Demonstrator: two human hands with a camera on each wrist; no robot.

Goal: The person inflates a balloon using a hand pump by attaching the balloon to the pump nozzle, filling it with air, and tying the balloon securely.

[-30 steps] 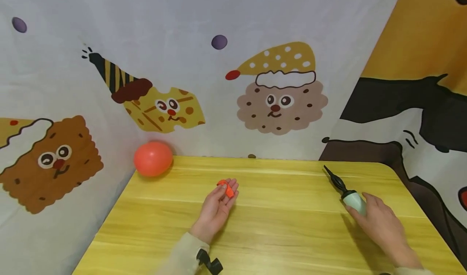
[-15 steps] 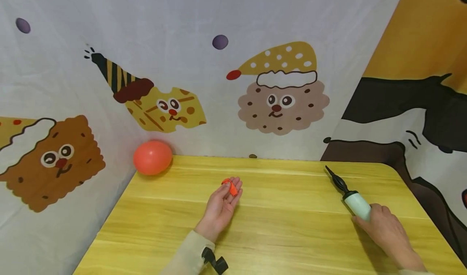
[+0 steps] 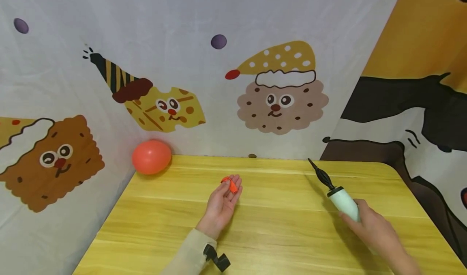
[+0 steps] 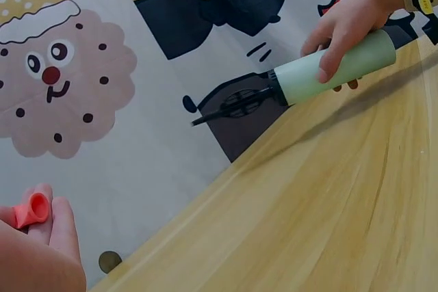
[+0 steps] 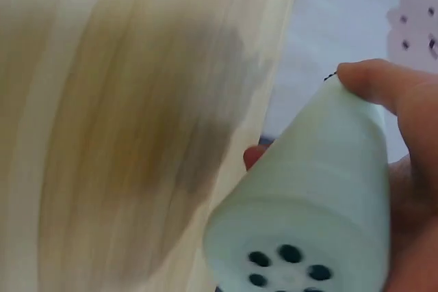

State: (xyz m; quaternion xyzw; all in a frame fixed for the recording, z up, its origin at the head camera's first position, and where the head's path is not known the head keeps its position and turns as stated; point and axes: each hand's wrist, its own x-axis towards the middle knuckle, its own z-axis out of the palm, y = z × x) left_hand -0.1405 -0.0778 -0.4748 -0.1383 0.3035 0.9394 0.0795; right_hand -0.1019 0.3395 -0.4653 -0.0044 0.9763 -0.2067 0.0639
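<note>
Above the yellow, wood-grained counter (image 3: 270, 238), I see a person's right hand (image 3: 377, 232) wrapped around the rear part of a pale mint-green, cylindrical hand pump (image 3: 344, 205), apparently of plastic; its shadow falls apart from it on the wood. The black, tapered nozzle (image 3: 323, 177) points away from the person, toward the white cloth (image 3: 175, 27) printed with cartoon biscuits and cheese. The left hand (image 3: 220, 208), palm upward and well to the pump's left, pinches a small, limp, orange-red rubber balloon (image 3: 232, 187) between thumb and fingers, the ringed mouth showing in the left wrist view. A round, inflated, red balloon (image 3: 151, 157) sits at the counter's far left corner, out of reach of either grip. As to handling, the pump is probably light for its bulk, stiff and somewhat slippery, the smooth barrel being the sound place to hold; the slim nozzle looks the likelier part to bend or snap. The limp balloon should prove nearly weightless, soft and stretchy, best taken by the neck just behind its mouth, with no fingernail dug into the rubber.
</note>
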